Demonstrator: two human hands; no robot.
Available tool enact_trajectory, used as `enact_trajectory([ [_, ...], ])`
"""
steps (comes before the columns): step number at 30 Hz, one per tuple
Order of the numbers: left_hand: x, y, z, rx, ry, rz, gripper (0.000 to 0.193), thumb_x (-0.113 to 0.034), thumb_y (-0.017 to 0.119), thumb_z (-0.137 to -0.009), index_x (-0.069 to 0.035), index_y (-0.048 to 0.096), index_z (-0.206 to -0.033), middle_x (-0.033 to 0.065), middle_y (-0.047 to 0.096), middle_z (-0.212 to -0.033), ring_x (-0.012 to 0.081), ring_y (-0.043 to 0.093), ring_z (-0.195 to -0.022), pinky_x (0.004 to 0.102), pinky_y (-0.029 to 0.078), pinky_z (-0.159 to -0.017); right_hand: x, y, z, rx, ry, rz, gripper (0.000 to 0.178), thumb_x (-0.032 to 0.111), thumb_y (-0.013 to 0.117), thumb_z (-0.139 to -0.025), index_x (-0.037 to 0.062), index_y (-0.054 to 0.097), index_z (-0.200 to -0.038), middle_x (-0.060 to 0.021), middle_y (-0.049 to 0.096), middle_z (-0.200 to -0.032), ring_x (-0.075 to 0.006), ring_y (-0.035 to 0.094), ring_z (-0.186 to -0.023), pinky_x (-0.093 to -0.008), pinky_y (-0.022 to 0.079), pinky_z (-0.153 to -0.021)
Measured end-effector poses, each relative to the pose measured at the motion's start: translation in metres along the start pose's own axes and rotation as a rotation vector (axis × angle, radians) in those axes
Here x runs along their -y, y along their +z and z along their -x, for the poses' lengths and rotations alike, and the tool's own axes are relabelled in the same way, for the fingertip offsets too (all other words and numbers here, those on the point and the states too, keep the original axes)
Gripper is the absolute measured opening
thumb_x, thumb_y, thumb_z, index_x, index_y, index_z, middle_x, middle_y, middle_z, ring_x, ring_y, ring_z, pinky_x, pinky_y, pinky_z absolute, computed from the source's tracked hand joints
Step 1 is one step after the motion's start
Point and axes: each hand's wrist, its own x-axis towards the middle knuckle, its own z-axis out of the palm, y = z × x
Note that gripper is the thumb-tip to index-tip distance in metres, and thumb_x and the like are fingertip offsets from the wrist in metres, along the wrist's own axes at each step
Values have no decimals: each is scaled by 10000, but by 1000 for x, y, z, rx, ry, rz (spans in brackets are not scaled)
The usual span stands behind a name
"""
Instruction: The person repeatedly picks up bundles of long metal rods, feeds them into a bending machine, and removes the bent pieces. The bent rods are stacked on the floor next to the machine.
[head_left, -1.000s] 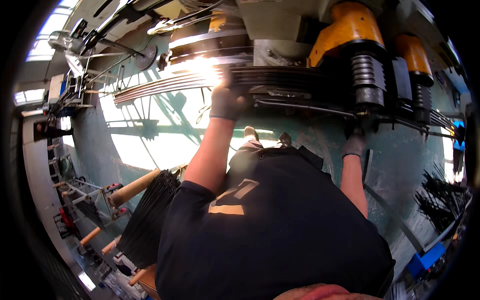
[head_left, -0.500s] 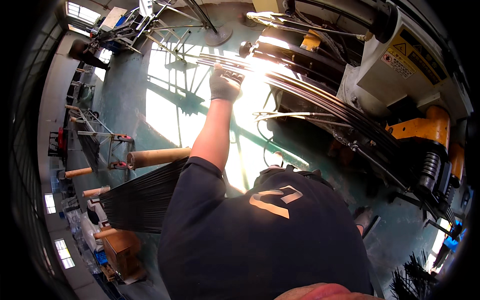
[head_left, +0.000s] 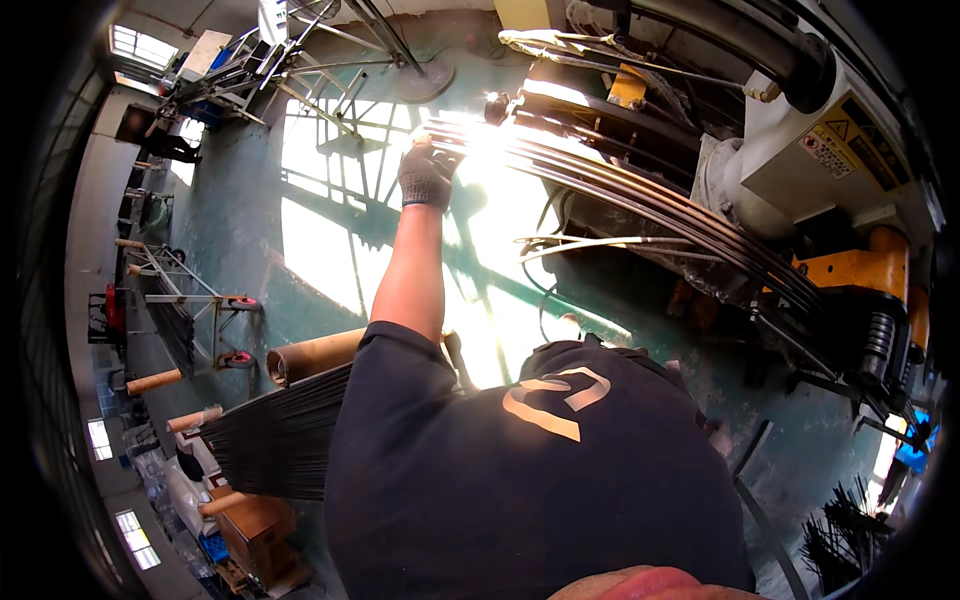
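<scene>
My left hand, in a dark knitted glove, reaches out at the end of a bare forearm. Its fingers curl at the free ends of a bundle of long thin metal rods. Strong glare partly hides the contact there. From the hand the rods run right and toward me, bending in the fisheye picture, into a machine with an orange bracket and a dark coil spring. My right hand is not seen; my dark shirt fills the lower middle.
A white machine housing with warning labels stands at the right. Cables hang below the rods. At the left are a cardboard tube, a bundle of black rods, a wheeled rack and a cardboard box.
My left hand has shifted left along the rods, toward their free ends, and sits slightly lower. The whole view has turned a little.
</scene>
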Motion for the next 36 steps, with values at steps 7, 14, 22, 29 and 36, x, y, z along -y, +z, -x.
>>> enact_trajectory([
  [7,-10,-16,-21,200,84,-287,265,-135,437,-1054,10,580,-1225,164,670,-1176,319,679,-1097,502,584,-987,43,24,1,-155,209,-337,339,350,610,-991,56,703,-851,-68,669,-759,-212,649,-682,-352,517,-575],
  [14,-26,1,4,440,-186,-119,409,-284,482,-1067,9,530,-1348,220,617,-1345,405,594,-1274,579,491,-1092,48,23,34,-66,78,-221,312,347,628,-949,72,686,-815,-58,662,-742,-154,562,-592,-314,391,-518],
  [22,-44,0,15,366,-313,-343,596,-471,559,-1039,-119,445,-1506,166,558,-1453,459,559,-1288,672,445,-1061,40,15,15,-13,130,-53,276,338,650,-944,73,688,-876,-56,676,-761,-161,640,-632,-296,455,-544],
  [29,2,23,46,78,-121,-19,694,-516,383,-1076,14,397,-1524,250,420,-1570,432,375,-1473,614,285,-1235,87,27,-63,204,25,162,305,358,630,-988,82,677,-867,-31,671,-781,-146,652,-653,-293,448,-548],
  [36,191,29,165,-214,-554,44,670,-503,383,-1087,-63,286,-1583,178,404,-1600,401,400,-1460,596,343,-1196,94,-15,-171,383,-758,1284,274,304,620,-962,87,664,-1125,-149,736,-966,-305,710,-831,-457,556,-786],
])
